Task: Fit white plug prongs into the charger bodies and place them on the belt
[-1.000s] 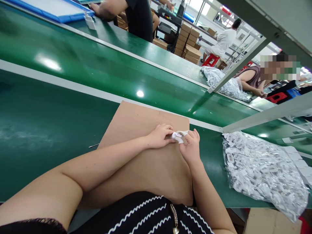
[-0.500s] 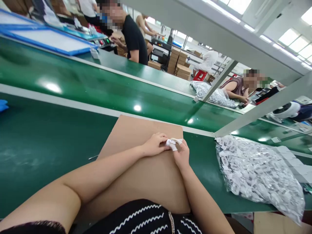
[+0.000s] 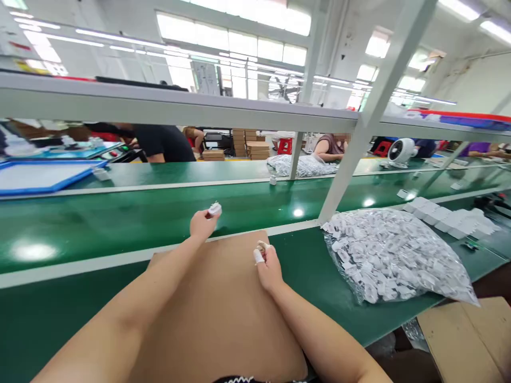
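My left hand (image 3: 203, 227) is stretched forward over the far edge of the cardboard sheet (image 3: 223, 298). Pinched in its fingertips is a small white plastic part (image 3: 214, 208), held above the green conveyor surface (image 3: 159, 218). My right hand (image 3: 270, 268) is curled closed over the right side of the cardboard. White and beige coverings wrap its thumb and fingertips. Whether anything small sits between those fingers I cannot make out. To the right lies a clear plastic bag (image 3: 391, 255) full of similar white parts.
White boxes (image 3: 451, 215) stand in a row behind the bag. A slanted metal post (image 3: 351, 154) rises at the bench divider, below a long shelf (image 3: 179, 109). Another bag of parts (image 3: 303, 166) and a blue-framed tray (image 3: 35, 175) lie across the conveyor. Other people sit beyond.
My hands have parted. The left has moved forward and left with the white part, while the right stays over the cardboard. My view has tilted up and levelled out.
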{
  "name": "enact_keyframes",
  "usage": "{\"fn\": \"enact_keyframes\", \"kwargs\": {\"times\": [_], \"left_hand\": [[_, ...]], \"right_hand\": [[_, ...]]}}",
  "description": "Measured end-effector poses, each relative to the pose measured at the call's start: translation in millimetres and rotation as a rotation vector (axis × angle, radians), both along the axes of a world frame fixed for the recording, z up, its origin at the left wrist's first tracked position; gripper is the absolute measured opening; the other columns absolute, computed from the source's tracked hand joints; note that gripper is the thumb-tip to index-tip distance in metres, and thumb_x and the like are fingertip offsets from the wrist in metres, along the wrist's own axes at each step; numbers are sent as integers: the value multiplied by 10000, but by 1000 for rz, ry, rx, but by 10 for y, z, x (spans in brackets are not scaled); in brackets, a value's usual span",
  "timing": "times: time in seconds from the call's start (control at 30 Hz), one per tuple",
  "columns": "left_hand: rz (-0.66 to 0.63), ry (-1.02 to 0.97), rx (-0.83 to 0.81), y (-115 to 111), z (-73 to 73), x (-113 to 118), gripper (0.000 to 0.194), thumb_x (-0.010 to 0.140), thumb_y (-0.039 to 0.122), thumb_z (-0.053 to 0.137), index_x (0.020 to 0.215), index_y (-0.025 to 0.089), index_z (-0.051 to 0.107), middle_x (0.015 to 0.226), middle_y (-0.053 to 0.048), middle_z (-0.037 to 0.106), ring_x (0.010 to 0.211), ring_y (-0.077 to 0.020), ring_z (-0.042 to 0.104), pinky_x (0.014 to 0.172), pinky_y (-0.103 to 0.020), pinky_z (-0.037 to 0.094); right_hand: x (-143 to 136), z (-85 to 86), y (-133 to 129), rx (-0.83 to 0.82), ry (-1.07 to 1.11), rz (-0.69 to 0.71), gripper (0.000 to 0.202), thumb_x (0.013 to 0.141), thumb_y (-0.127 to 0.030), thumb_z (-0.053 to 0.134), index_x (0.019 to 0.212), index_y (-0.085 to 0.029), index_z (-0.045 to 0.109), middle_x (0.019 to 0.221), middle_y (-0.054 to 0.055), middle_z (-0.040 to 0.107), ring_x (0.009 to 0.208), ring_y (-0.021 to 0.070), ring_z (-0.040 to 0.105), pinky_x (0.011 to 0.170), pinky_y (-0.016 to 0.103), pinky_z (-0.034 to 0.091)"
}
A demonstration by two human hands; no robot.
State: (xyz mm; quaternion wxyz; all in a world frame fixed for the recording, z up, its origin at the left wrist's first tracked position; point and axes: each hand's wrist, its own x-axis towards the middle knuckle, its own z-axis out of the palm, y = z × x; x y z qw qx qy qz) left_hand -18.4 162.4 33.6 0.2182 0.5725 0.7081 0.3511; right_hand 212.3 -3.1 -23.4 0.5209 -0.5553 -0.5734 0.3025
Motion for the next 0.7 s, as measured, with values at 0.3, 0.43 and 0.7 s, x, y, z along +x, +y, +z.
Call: {"fn": "enact_keyframes", "kwargs": {"times": [0.3,0.43,0.7], "left_hand": [[141,344,-103,-353,-187,-129,995,806,660,517,1495,-50,402,1570,-347,362,1474,-498,310,1192,-608,255],[-50,519,-90,-1116,-532,-310,1140,834,779,299,1603,-61,241,1674,-260,263,1589,-388,158,1287,-564,112],[-175,653,-349,-2547,-814,-1240,1119,816,851,364,1683,161,209,1734,-53,103,1617,-349,30,1301,-611,-2]], "right_hand": [[-9,-19,12,-36,-13,12,303,956,-369,558,1204,-220,647,1077,78,658,959,227,661,873,389,567],[3,-33,-15,-23,-61,28,319,931,-346,584,1219,-224,649,1130,99,664,1027,261,656,940,442,564],[46,-111,-10,53,-216,1,412,914,-368,586,1292,-209,625,1282,159,637,1251,344,585,1120,544,465]]}}
